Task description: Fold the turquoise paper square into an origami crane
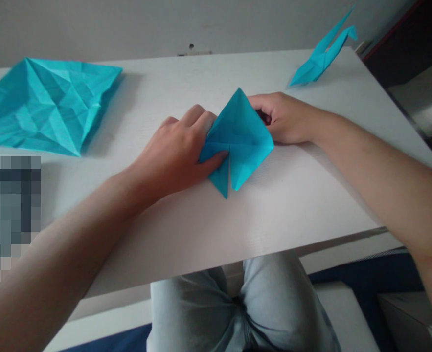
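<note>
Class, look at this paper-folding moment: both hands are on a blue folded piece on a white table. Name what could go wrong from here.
1. The left hand presses only the left side of the folded paper, so the piece could slide on the smooth table and the crease go crooked.
2. The right hand pinches the far corner; a hard pull might tear the thin paper there.
3. The two lower points sit slightly apart, so layers may end up misaligned.

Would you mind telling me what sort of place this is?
Probably a room at home or a study: a plain white table against a bare wall, with creased blue paper and a folded paper figure lying on it.
</note>
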### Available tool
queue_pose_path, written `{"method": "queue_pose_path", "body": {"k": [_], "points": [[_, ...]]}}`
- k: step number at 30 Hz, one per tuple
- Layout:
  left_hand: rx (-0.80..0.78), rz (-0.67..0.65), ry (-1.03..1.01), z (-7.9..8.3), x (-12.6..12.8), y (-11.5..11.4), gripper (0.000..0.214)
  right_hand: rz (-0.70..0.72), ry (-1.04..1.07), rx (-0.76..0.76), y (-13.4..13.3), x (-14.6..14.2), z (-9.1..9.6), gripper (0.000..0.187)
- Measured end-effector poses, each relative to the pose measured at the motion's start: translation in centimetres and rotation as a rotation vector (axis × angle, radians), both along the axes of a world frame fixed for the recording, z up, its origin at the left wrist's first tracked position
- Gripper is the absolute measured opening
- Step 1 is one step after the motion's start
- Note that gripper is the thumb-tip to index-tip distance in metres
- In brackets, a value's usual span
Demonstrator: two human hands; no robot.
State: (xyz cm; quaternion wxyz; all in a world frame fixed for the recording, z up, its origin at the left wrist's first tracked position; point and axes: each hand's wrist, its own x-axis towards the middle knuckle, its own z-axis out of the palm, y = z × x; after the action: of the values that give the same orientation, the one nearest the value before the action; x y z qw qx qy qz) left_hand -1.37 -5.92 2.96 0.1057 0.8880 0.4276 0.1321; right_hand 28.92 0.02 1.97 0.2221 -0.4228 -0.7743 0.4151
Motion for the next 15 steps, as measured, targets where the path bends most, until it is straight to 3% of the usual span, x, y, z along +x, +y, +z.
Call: {"method": "queue_pose_path", "body": {"k": [7,15], "points": [[-0.005,-0.012,-0.008,-0.02,-0.12,-0.01,0.050,0.024,-0.070,0.007,-0.31,-0.11,0.41,0.030],[-0.015,-0.008,0.028,0.26,0.09,-0.13,0.047,0.012,-0.069,0.002,-0.06,0.11,0.10,0.039]]}}
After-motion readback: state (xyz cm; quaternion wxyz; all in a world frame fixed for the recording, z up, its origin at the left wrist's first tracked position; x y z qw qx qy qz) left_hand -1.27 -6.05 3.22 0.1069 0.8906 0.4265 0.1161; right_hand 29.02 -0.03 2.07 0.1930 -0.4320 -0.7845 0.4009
